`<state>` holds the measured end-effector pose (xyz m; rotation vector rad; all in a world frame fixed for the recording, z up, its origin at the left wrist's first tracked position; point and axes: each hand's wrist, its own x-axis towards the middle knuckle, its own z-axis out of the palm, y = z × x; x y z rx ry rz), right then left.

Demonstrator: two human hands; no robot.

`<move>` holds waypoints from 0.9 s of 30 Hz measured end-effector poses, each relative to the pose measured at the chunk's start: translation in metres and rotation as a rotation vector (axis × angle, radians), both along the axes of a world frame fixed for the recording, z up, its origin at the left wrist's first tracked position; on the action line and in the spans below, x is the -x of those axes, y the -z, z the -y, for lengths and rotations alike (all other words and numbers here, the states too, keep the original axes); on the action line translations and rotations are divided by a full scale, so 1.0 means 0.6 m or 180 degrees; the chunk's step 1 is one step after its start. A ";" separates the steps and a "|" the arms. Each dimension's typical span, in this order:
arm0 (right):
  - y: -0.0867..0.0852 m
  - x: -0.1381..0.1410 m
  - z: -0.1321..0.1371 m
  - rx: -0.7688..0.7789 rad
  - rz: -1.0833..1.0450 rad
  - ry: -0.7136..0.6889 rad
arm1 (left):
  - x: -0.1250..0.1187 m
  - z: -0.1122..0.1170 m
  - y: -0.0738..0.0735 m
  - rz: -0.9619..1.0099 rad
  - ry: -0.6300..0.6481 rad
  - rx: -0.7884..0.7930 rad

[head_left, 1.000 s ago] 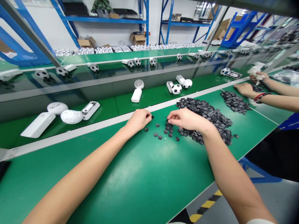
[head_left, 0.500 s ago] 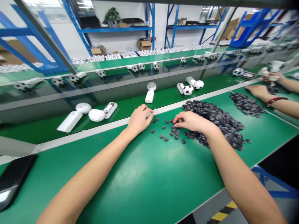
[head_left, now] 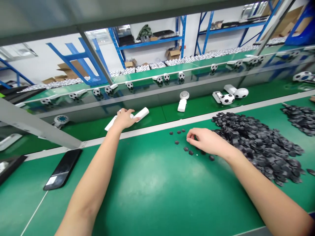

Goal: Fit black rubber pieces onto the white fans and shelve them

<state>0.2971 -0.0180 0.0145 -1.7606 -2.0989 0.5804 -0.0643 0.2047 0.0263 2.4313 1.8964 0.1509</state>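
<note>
My left hand (head_left: 125,118) reaches over the grey rail onto the green conveyor (head_left: 152,116), fingers curled down over white fan parts. One white handle (head_left: 144,113) sticks out to the hand's right and another (head_left: 109,124) to its left. My right hand (head_left: 205,141) rests on the green table (head_left: 147,183) with its fingertips drawn together among several loose small black pieces (head_left: 177,142). What the fingers hold is hidden. A big pile of the same black pieces (head_left: 258,141) lies just right of that hand.
A flat black device (head_left: 62,168) lies on the table at left, below a slanting grey frame bar (head_left: 36,126). A white fan (head_left: 182,101) and a football-patterned fan (head_left: 227,98) sit on the conveyor. A second black pile (head_left: 299,114) lies far right.
My left hand left the loose black pieces and moved left and away onto the conveyor, over the white fan parts. My right hand stayed by the pile. The view swung left.
</note>
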 end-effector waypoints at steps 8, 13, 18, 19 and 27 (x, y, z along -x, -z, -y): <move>0.011 0.008 -0.001 -0.0118 -0.0132 -0.0190 | -0.021 0.023 -0.004 0.0083 0.0298 -0.0199; -0.004 -0.014 -0.008 -0.0686 -0.0533 0.0416 | -0.058 0.086 -0.098 0.0237 0.1149 -0.0574; -0.021 0.006 0.005 -0.1177 -0.1466 -0.0192 | -0.100 0.191 -0.172 0.1064 0.2525 -0.0058; -0.022 0.013 0.009 -0.0925 -0.1612 -0.0487 | -0.108 0.207 -0.176 0.1134 0.2716 0.0103; -0.032 0.037 0.026 0.0178 -0.2268 -0.0632 | -0.156 0.211 -0.132 0.2515 0.2514 -0.1103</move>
